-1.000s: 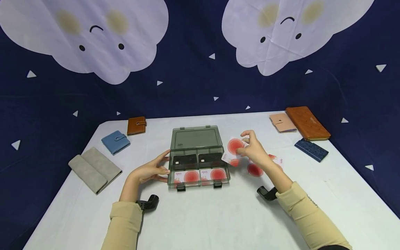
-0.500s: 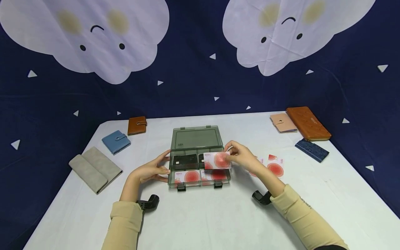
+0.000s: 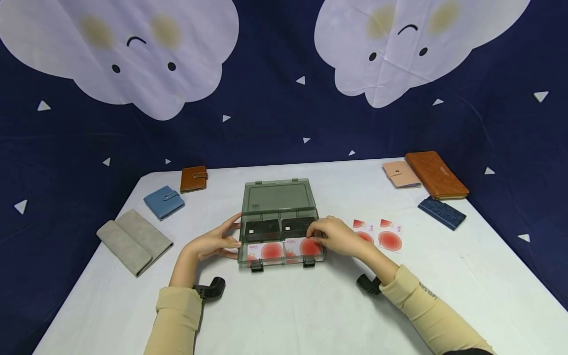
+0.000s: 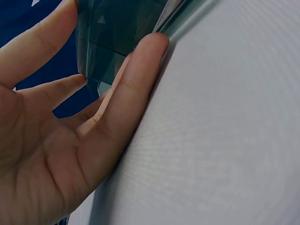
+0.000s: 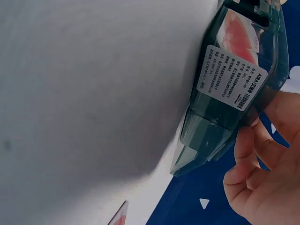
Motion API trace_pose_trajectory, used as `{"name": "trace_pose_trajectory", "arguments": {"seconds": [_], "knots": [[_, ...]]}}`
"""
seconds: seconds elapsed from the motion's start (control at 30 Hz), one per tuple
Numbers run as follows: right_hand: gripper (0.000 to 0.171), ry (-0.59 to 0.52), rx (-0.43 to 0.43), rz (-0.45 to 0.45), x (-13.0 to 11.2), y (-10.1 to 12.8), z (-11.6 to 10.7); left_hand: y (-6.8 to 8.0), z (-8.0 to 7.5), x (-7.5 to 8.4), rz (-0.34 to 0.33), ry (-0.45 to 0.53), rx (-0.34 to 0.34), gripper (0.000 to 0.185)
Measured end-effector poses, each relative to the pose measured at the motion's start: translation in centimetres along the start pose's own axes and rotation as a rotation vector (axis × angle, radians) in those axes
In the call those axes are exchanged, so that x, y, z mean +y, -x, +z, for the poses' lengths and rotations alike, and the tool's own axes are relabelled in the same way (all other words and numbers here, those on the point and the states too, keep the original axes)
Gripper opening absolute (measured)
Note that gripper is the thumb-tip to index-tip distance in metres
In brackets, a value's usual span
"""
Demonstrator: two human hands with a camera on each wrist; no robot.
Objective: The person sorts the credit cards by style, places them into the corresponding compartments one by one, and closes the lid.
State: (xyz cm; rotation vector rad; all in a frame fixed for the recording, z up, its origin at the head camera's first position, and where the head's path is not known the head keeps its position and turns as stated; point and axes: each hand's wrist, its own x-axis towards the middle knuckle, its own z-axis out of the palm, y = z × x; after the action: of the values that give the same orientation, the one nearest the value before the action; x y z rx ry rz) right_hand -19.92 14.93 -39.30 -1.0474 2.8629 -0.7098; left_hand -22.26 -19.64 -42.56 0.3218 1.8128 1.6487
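Observation:
A translucent green divided box [image 3: 278,195] stands with its lid tipped back, holding black cards [image 3: 263,230] in the rear compartments and red-and-white cards [image 3: 270,250] in the front ones. My left hand [image 3: 214,242] rests against the box's left side, fingers spread and mostly straight along its wall. With curled fingers, my right hand [image 3: 336,236] pinches the right end of a red-and-white card [image 3: 294,244] at the front right compartment. In the right wrist view, that hand [image 5: 272,159] is beside the box's wall, which bears a white label [image 5: 232,77]; the card in the fingers is hidden there.
Two more red-and-white cards lie to the right, a nearer one [image 3: 390,240] and another [image 3: 363,228] beside my right forearm. Grey [image 3: 135,241], blue [image 3: 164,202] and brown [image 3: 193,179] wallets lie left; pink [image 3: 401,174], brown [image 3: 437,175] and navy [image 3: 442,213] ones lie right.
My right hand has brought the card leftward from beside the box and lowered it onto the front right compartment. The left hand has stayed at the box's left side.

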Motion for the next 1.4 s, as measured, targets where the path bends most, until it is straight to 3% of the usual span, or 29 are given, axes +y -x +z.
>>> {"name": "trace_pose_trajectory", "arguments": {"seconds": [0.3, 0.53, 0.73, 0.87, 1.03, 1.2, 1.4], "knots": [[0.011, 0.033, -0.015, 0.01, -0.1, 0.3, -0.1, -0.1, 0.0, -0.1, -0.001, -0.007, -0.003, 0.092], [0.019, -0.084, 0.065, 0.004, 1.3, 0.9, -1.4, 0.0, -0.1, -0.1, 0.005, -0.012, -0.01, 0.092], [0.023, -0.146, 0.112, 0.114, 4.0, 2.5, -3.7, -0.1, -0.1, -0.1, 0.002, -0.016, -0.004, 0.092], [0.046, -0.142, 0.02, 0.297, 5.5, 3.8, -4.8, 0.0, -0.1, 0.0, 0.002, -0.012, -0.004, 0.092], [0.085, 0.012, -0.16, 0.508, 6.4, 4.7, -5.1, 0.0, -0.1, 0.0, 0.008, -0.011, -0.007, 0.092], [0.091, 0.074, -0.226, 0.531, 7.0, 5.0, -4.6, 0.0, 0.0, -0.1, 0.006, -0.014, -0.012, 0.091], [0.088, 0.086, -0.214, 0.505, 7.8, 4.6, -4.4, -0.1, 0.0, 0.0, 0.0, -0.015, -0.002, 0.091]]}}
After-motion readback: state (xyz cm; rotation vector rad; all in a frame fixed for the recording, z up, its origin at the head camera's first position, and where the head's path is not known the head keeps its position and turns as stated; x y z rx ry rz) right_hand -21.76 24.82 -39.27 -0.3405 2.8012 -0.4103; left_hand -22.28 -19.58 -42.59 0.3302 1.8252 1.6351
